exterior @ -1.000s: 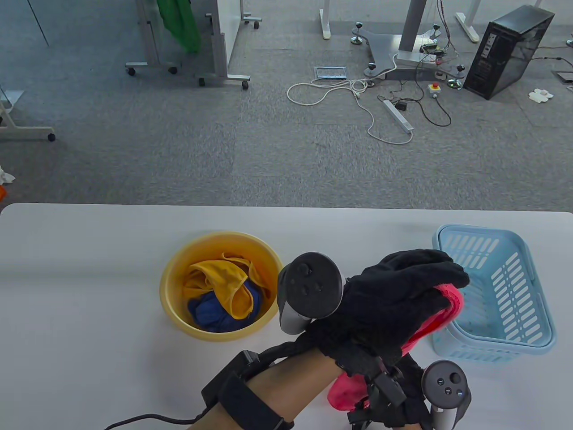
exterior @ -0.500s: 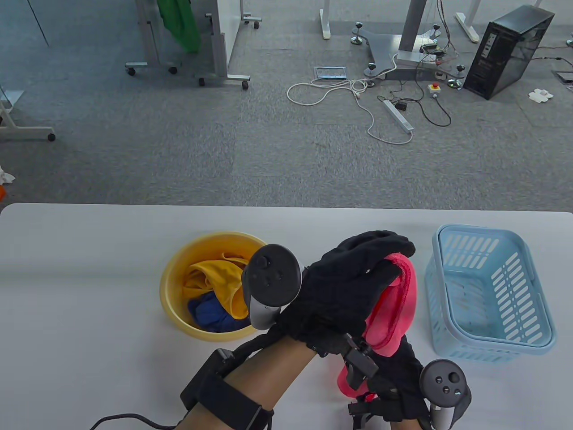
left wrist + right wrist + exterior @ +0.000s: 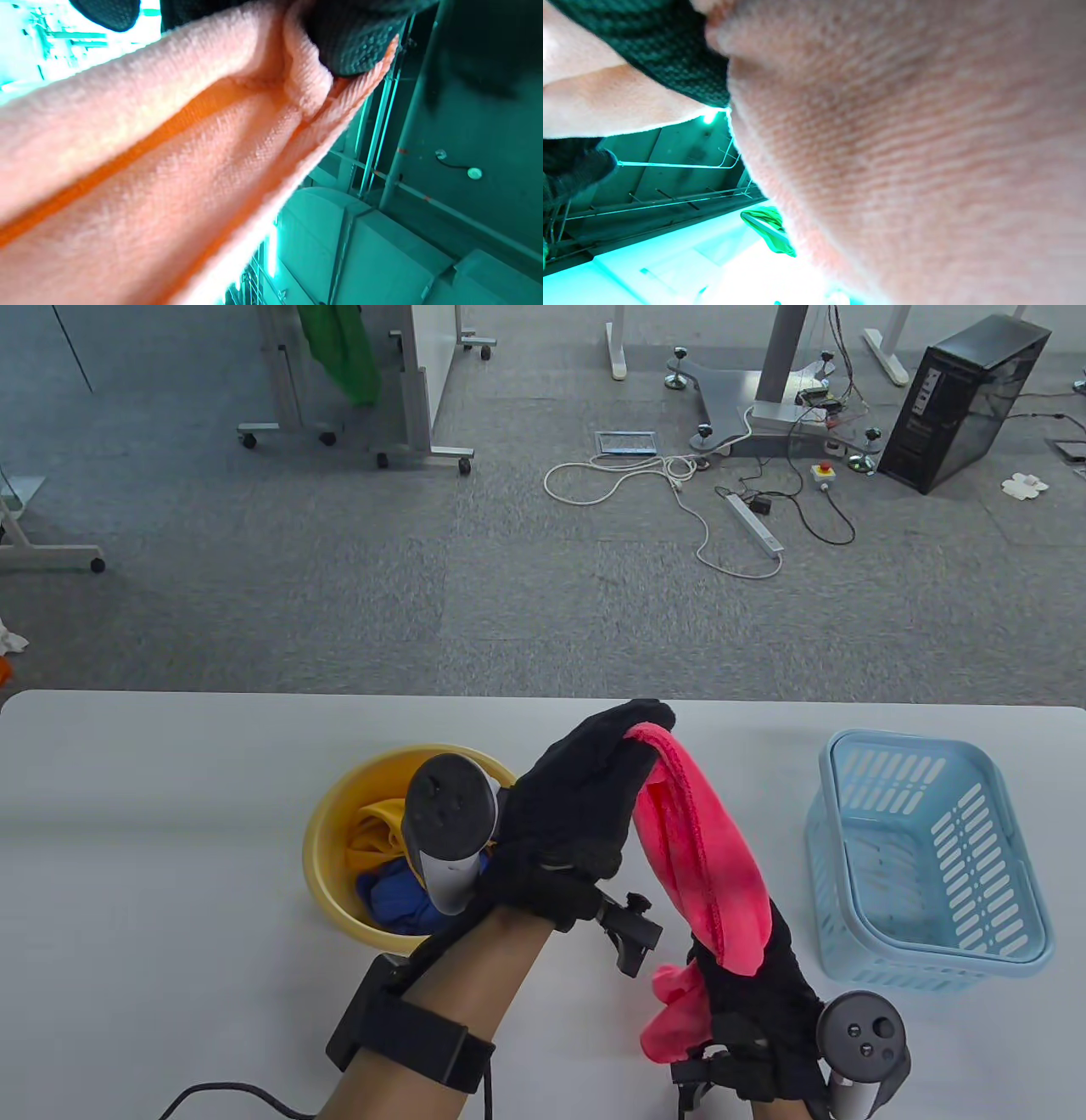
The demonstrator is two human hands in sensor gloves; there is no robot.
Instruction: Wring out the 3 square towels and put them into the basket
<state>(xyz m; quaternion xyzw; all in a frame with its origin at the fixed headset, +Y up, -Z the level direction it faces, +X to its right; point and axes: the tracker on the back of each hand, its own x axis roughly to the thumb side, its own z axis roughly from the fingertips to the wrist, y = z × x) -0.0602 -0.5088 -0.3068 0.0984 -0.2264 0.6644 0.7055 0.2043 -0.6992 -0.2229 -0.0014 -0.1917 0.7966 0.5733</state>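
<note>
A pink towel (image 3: pixel 700 857) is stretched in the air between both hands, above the table between the bowl and the basket. My left hand (image 3: pixel 594 780) grips its upper end. Lower down, near the table's front edge, my right hand (image 3: pixel 755 984) grips its other end, and a loose tail hangs below. Both wrist views are filled by this pink towel (image 3: pixel 169 169) (image 3: pixel 903 148) held in black gloved fingers (image 3: pixel 352 42). A yellow towel (image 3: pixel 377 827) and a blue towel (image 3: pixel 394 899) lie in the yellow bowl (image 3: pixel 327 831). The light blue basket (image 3: pixel 1001 937) stands at the right, nothing inside it.
The white table (image 3: pixel 153 831) has bare surface to the left of the bowl. A black cable (image 3: pixel 221 1094) trails from the left forearm strap at the front edge. Beyond the table lies grey carpet with cables and desk legs.
The left hand has swung left and away from the basket, rising with the towel's end. The towel has been drawn out from a bunch into a long strip. The right hand barely moved.
</note>
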